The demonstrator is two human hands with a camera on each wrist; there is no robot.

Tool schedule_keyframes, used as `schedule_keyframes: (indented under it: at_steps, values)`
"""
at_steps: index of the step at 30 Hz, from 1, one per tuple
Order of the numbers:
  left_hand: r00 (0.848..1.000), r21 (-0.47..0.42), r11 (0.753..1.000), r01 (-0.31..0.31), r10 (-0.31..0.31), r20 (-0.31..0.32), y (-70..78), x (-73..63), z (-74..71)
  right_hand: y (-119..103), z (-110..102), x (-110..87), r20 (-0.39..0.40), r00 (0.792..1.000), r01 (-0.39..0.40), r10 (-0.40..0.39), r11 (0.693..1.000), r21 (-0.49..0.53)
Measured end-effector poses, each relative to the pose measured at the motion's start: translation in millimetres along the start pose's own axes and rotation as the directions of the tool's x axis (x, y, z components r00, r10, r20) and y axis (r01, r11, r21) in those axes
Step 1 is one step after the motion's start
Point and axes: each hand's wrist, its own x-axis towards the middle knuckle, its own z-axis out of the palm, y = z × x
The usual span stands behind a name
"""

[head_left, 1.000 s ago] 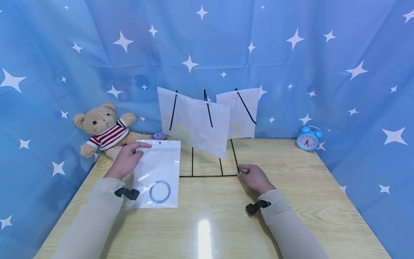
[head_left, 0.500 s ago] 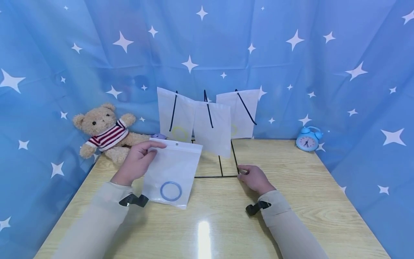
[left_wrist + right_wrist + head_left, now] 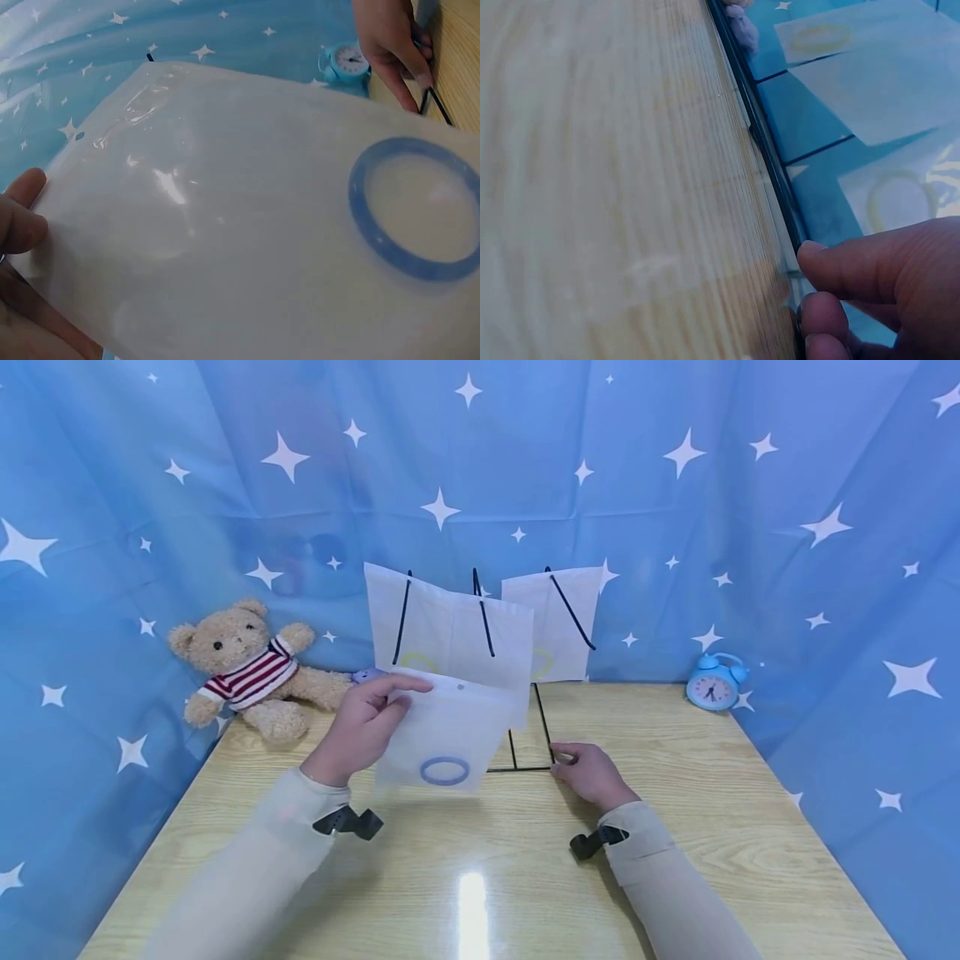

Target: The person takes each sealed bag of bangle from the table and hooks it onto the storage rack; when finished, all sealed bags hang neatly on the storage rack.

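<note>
My left hand [image 3: 360, 731] pinches a white plastic zip bag [image 3: 427, 727] at its upper left edge, in the air before the rack. A blue ring [image 3: 358, 199] shows through the lower part of the bag, and a small hanging hole is near its top. My right hand [image 3: 596, 774] holds the front right corner of a black wire display rack [image 3: 543, 718] between thumb and fingers, also seen in the right wrist view. Three white bags hang on the rack's prongs: a left bag [image 3: 386, 610], a middle bag [image 3: 506, 652] and a right bag [image 3: 528, 602]. Yellow rings show at the left and right ones.
A teddy bear [image 3: 273, 668] in a striped shirt leans at the back left, with a small purple object [image 3: 366, 676] by its foot. A blue alarm clock [image 3: 712, 687] stands at the back right of the wooden table [image 3: 600, 893]. Behind hangs a starry blue curtain [image 3: 630, 468].
My left hand has carried the zip bag rightward to the front of the rack, and its bottom has tilted up. The right hand has stayed on the rack's corner.
</note>
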Motion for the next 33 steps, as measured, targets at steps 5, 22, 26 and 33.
schedule_keyframes:
  at_steps: [5,22,26,33]
  values:
    - [0.999,-0.084,0.995,-0.047,0.046,-0.012,4.4,12.2,17.1,2,0,0.7,-0.005,1.000,0.004,-0.004,1.000,-0.004]
    - [0.994,-0.189,0.982,-0.007,-0.014,-0.106,3.9,35.8,53.1,-3,-1,-3.0,-0.008,1.000,0.013,-0.013,1.000,0.003]
    - [0.992,-0.190,0.982,0.007,-0.031,-0.124,2.5,38.4,55.8,-4,-2,-3.2,-0.005,1.000,0.010,-0.010,1.000,0.008]
    - [0.986,-0.202,0.979,0.023,-0.056,-0.157,-0.8,39.8,57.5,-2,-1,-1.9,-0.016,1.000,0.010,-0.010,1.000,-0.008]
